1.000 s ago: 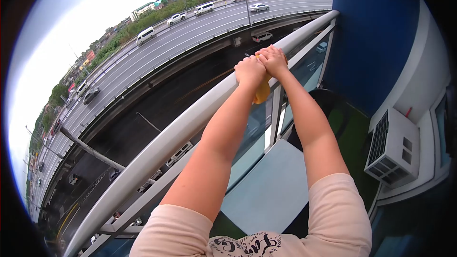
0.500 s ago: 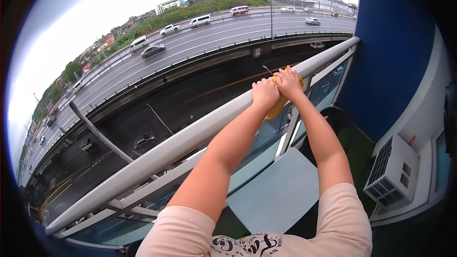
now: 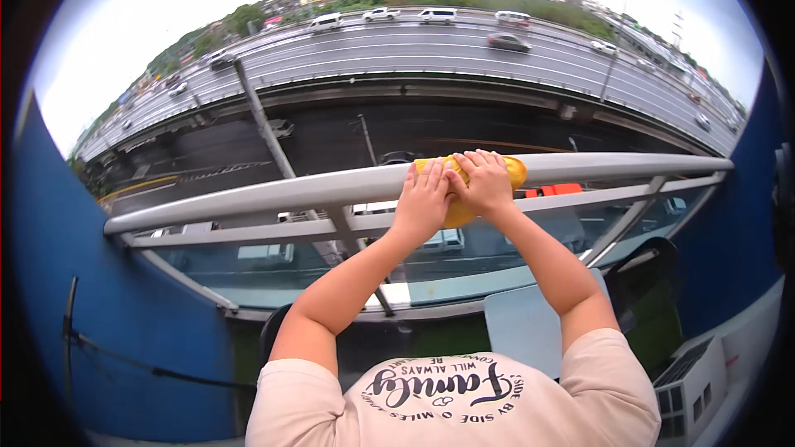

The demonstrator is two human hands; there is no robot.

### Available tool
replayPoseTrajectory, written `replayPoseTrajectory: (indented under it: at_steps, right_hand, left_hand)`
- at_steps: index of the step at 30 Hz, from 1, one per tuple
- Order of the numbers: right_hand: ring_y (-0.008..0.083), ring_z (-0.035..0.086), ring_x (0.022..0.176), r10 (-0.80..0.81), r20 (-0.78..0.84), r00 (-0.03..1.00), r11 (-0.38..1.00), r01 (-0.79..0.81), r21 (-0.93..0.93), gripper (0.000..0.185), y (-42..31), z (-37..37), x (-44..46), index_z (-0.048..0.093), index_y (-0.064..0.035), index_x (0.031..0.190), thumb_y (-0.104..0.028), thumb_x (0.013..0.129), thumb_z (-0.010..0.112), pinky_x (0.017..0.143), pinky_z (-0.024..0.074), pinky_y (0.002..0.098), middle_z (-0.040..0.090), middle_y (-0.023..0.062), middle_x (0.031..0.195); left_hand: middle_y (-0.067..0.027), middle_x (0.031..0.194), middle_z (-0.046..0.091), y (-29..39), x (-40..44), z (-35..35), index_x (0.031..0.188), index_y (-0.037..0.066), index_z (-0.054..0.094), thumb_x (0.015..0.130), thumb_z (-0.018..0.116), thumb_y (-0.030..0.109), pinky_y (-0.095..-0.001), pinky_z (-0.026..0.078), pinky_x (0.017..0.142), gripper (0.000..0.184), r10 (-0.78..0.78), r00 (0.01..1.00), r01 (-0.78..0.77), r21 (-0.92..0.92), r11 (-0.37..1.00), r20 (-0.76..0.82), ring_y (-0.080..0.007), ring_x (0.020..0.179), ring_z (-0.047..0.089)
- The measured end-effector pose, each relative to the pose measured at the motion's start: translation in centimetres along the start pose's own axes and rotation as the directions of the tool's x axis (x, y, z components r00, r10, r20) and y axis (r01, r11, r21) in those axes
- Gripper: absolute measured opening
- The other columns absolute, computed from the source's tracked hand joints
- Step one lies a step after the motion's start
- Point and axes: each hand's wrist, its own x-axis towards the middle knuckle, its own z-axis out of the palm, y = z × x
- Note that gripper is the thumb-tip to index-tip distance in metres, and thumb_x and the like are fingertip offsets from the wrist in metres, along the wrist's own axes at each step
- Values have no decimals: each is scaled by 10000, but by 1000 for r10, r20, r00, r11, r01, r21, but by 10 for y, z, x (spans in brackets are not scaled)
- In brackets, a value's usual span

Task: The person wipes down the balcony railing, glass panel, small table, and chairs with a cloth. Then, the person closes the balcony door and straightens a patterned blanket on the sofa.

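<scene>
A yellow cloth (image 3: 515, 170) is draped over the top of the grey metal railing (image 3: 331, 188), with part of it hanging down on the near side. My left hand (image 3: 424, 197) presses on the cloth's left part, its fingers curved over the rail. Right beside it, and touching it, my right hand (image 3: 483, 185) grips the cloth from above. Both arms reach forward. The cloth beneath my palms is hidden.
Glass panels (image 3: 240, 269) stand below the railing, between blue walls (image 3: 157, 323). A light-topped table (image 3: 522, 323) and a dark chair (image 3: 646, 281) are close to me. An air-conditioner unit (image 3: 691, 389) sits at the lower right. Beyond runs a highway (image 3: 397, 45) with vehicles.
My hands and the yellow cloth have moved left along the railing, away from its right end. My view has turned left and levelled, bringing the left blue wall into sight.
</scene>
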Motion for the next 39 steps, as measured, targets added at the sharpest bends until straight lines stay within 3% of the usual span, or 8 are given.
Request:
replayPoseTrajectory:
  at_steps: [8,17,20,23,26,28,32,39]
  right_hand:
    - [301,568,1126,-228,-27,973,973,228,21,479,-163,51,47,612,-90,1214,-454,939,467,1002,396,423,629,116,1191]
    - [307,449,1284,-177,-232,956,937,236,257,305,-190,54,-27,635,-56,1160,-229,954,493,1093,312,441,582,98,1286]
    - [308,509,1201,-65,-163,985,961,105,254,259,-171,99,-71,657,-69,1085,-214,910,531,1062,338,440,623,91,1193]
    - [297,600,986,134,144,980,721,-196,665,213,-168,121,-63,649,-111,958,-176,776,561,923,417,398,671,74,981]
    - [281,613,997,-136,335,932,918,-9,396,253,-167,140,-30,655,-139,991,-248,783,563,921,431,378,672,84,997]
    - [262,618,1019,-51,543,838,900,-197,389,283,-162,135,-20,662,-142,1024,-252,780,571,953,420,354,677,87,1031]
    - [257,592,1041,-104,369,923,927,-45,373,268,-119,147,-46,636,-129,1013,-264,790,573,949,397,390,662,77,1045]
    - [272,608,987,257,198,946,935,-295,194,279,125,39,-115,647,-142,980,-344,805,565,942,416,407,673,69,989]
  left_hand:
    - [-76,1433,443,-123,-114,-64,1364,68,462,839,525,118,-464,209,1143,531,-136,989,143,155,977,-61,-211,1343,388]
    - [-131,1329,533,-72,-172,-46,1264,45,543,819,554,74,-473,285,1097,446,-268,956,256,-106,961,-122,-252,1271,469]
    - [-154,1288,547,-67,-180,-21,1218,15,551,815,535,108,-483,259,1099,414,-296,951,307,-143,941,92,-291,1273,445]
    - [-201,1320,505,-66,-175,-3,1298,-6,475,796,505,168,-498,144,1143,532,-412,775,468,2,884,479,-354,1323,360]
    - [-202,1378,442,-54,-175,8,1328,4,440,786,539,156,-534,89,1154,571,-445,840,445,76,892,309,-342,1338,337]
    - [-205,1406,407,-51,-175,14,1351,-13,399,795,550,186,-542,64,1154,609,-439,837,426,116,897,327,-345,1360,296]
    - [-226,1358,452,-24,-145,23,1310,5,464,931,435,333,-576,112,1114,501,-400,883,379,130,916,247,-386,1323,337]
    - [-262,1132,581,111,14,124,1070,-18,592,958,402,394,-540,288,1039,467,-36,901,102,-132,986,433,-440,1134,486]
